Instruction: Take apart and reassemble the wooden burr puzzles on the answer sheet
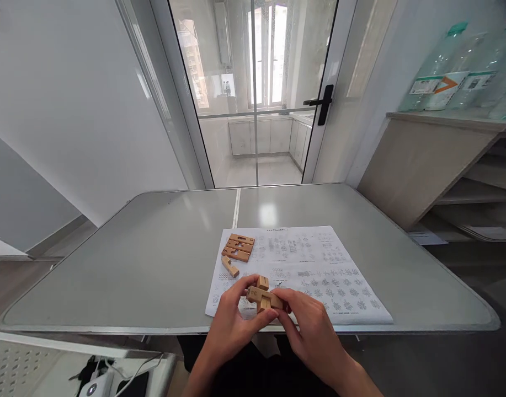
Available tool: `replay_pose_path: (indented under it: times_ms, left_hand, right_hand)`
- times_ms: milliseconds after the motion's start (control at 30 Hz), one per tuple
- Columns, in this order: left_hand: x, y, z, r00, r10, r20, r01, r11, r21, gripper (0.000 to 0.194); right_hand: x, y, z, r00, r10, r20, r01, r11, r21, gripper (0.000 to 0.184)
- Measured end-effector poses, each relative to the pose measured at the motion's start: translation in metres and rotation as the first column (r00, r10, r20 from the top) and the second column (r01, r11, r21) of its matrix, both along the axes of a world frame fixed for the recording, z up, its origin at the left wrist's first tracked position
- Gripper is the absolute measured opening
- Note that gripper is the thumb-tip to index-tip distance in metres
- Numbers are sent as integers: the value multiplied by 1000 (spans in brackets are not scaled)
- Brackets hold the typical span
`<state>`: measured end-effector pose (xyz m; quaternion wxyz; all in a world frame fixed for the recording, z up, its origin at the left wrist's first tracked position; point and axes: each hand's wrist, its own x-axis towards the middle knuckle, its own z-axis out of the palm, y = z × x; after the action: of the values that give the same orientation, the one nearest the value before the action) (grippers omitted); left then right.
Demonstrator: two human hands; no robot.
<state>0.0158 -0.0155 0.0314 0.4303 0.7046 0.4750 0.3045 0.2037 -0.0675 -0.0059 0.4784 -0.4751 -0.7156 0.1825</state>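
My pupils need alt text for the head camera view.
A left hand and right hand hold a wooden block cluster at a grey table. Other wooden pieces lie beyond on a printed sheet; a glass door stands behind.

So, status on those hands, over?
Left hand, right hand: both holding wooden blocks. Another block lies on the paper beyond. Nothing visibly in the way.

The blocks [264, 294] you hold are smooth, dull wood. The flat pieces [239, 247] on your sheet [294, 256] are smooth wood too. That sheet is dull paper. Your bench [165, 275] is smooth and shiny. The door [273, 71] has clear, shiny glass. The bottles [437, 71] are clear, shiny plastic. The shelf [401, 160] looks like dull wood.
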Motion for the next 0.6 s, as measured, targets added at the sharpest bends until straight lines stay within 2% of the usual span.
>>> replay_pose_path:
  times_ms: [100, 233, 367, 433, 500, 600]
  left_hand:
    - [-4, -5, -3, 1000, -7, -31, 8, 999, 36, 54]
    - [-6, -8, -10, 994, 74, -77, -67, 993, 95, 52]
    - [-12, -8, -15, 983, 85, -164, -63, 989, 137, 50]
    - [-18, -6, -21, 971, 130, -199, -95, 980, 177, 51]
    - [-25, -2, -29, 948, 240, -207, -180, 946, 269, 52]
    - [-36, 12, -41, 879, 427, -214, -309, 850, 426, 59]
  right_hand:
    - [-4, -4, 1, 1000, -28, -13, 28, 1000, 14, 16]
    - [-9, -4, 1, 998, -60, -34, 59, 998, -11, 14]
    - [-11, 4, 3, 963, -218, -161, 208, 975, -76, 14]
    - [-9, 11, 4, 952, -258, -165, 239, 963, -126, 17]
    - [-8, 20, 2, 966, -242, -95, 224, 961, -163, 19]
    - [-9, 37, -6, 972, -223, 78, 234, 953, -190, 19]
